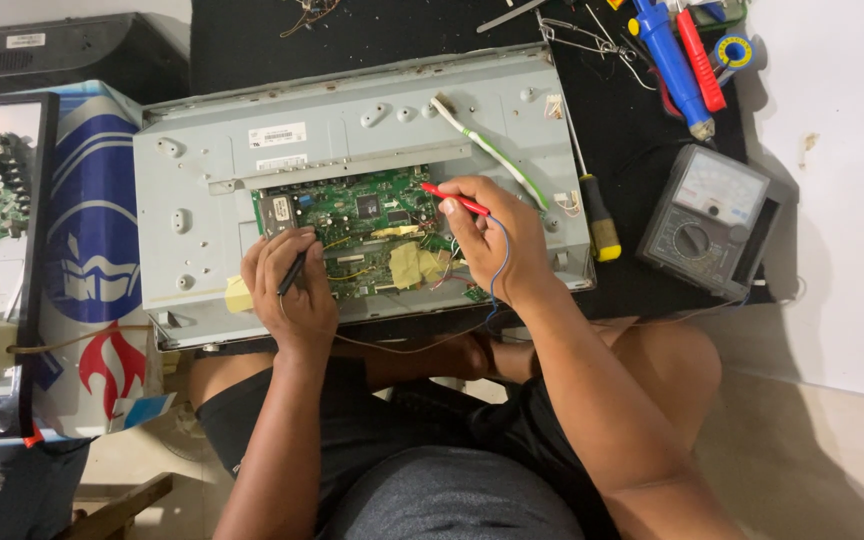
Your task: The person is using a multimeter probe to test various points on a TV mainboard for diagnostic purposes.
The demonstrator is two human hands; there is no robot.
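From my remote seat, probing was under way: my left hand [287, 285] had its grip closed on the black probe [292, 272] at 9 o'clock on the green circuit board [367, 225], and my right hand [497, 240] pinched the red probe [455, 198] at the board's 2 o'clock. The board lay exposed inside the grey metal chassis [202, 190], its only container, wires still attached; the analog multimeter [709, 220] sat at the chassis's 3 o'clock, its reading illegible, so I judged testing unfinished.
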